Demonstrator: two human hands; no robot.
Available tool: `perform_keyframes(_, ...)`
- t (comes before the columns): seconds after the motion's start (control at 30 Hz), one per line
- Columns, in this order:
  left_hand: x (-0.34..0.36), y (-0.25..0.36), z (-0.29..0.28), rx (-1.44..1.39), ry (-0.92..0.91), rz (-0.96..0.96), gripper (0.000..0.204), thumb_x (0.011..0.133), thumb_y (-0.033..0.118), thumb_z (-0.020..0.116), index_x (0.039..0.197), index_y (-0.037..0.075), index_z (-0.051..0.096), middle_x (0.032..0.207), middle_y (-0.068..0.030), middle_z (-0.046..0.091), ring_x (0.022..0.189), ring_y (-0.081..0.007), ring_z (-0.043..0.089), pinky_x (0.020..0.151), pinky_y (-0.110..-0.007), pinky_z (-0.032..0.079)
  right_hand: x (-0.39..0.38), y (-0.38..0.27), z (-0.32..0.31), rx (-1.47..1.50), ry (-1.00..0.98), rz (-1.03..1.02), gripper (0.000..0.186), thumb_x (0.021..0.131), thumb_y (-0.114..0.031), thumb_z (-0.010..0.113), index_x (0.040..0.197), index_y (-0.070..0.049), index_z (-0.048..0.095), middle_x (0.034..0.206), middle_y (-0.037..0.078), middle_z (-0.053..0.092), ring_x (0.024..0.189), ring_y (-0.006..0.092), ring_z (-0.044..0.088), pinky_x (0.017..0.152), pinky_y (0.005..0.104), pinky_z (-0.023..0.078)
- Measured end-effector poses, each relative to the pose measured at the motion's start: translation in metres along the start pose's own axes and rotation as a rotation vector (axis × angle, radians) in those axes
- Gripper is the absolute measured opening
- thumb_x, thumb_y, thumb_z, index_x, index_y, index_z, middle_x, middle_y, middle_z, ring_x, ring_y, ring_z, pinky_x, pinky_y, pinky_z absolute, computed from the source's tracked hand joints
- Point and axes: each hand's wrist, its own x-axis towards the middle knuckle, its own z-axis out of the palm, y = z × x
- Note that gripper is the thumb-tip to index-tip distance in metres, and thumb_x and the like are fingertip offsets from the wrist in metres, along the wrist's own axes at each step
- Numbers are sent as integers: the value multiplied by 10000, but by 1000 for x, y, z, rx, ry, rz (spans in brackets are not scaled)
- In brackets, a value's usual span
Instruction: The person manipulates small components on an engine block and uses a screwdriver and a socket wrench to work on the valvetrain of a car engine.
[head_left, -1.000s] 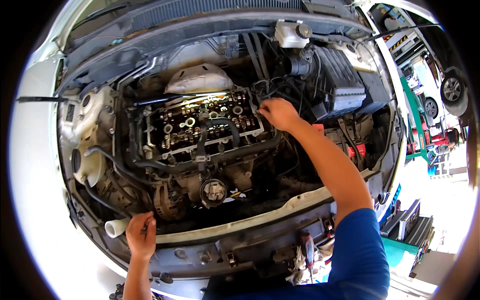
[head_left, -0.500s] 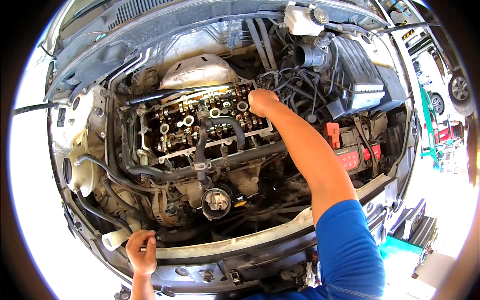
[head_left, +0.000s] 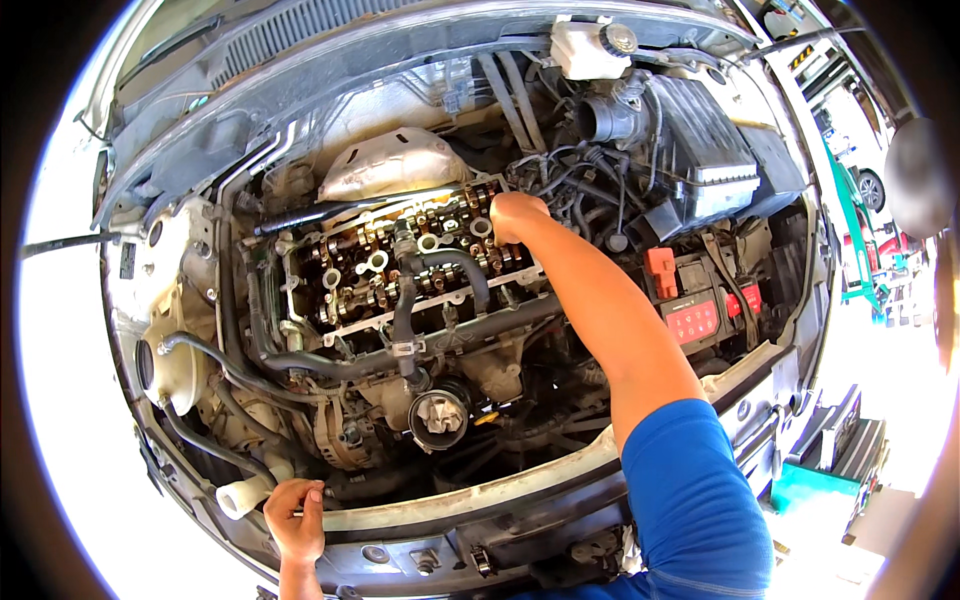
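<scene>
My right hand (head_left: 517, 216) reaches across to the right end of the open cylinder head (head_left: 400, 325), its fingers curled down against the edge. Whatever it grips, if anything, is hidden beneath the hand. Exposed camshafts and several pale round spark plug wells line the head, and a black hose (head_left: 470, 262) bends across its middle. At the front left, my left hand (head_left: 296, 518) is closed, thumb over bent fingers, beside the front crossmember. A small dark bit shows near its thumb, too small to name. A white plastic filler neck (head_left: 240, 497) sits just left of it.
Behind the head is a metal heat shield (head_left: 392, 165). On the right are a black air filter box (head_left: 705, 150), an open intake duct (head_left: 605, 118) and a battery (head_left: 693, 322) with a red terminal cover. Crumpled paper plugs a round opening (head_left: 438, 418) in front.
The whole view has shifted slightly. My right hand stays at the right end of the cylinder head, and my left hand remains closed beside the filler neck.
</scene>
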Motion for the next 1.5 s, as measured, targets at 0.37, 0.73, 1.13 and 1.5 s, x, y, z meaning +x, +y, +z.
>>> perform_keyframes(0.37, 0, -7, 0, 8, -26, -16, 123, 812, 80, 635, 780, -34, 670, 746, -126, 674, 703, -261, 625, 686, -327, 477, 29, 6, 13, -58, -26, -26, 180, 774, -109, 658, 935, -61, 723, 980, 108, 702, 872, 253, 687, 711, 377, 542)
perform_keyframes(0.73, 3, 0, 0, -67, -23, 51, 86, 798, 52, 654, 785, -29, 680, 743, -128, 672, 663, -220, 623, 634, -291, 481, 31, -3, 16, -93, -6, 76, 225, 774, -106, 671, 991, -82, 725, 1064, 105, 693, 968, 273, 675, 735, 365, 540)
perform_keyframes(1.13, -10, -6, -6, -73, 46, 141, 82, 802, 17, 619, 814, -35, 681, 748, -146, 656, 667, -247, 618, 634, -303, 476, -104, 46, -59, 55, 334, -197, 375, 909, -402, 569, 965, -57, 705, 985, 181, 676, 970, 377, 626, 826, 458, 499)
perform_keyframes(1.5, -2, -38, 0, -161, 86, 234, 252, 930, 184, 585, 1037, -29, 666, 928, -105, 679, 795, -197, 622, 707, -294, 497, -602, 216, 125, 1587, 782, -99, 345, 898, -321, 662, 1071, -24, 688, 797, -6, 617, 726, 79, 537, 653, 232, 439)
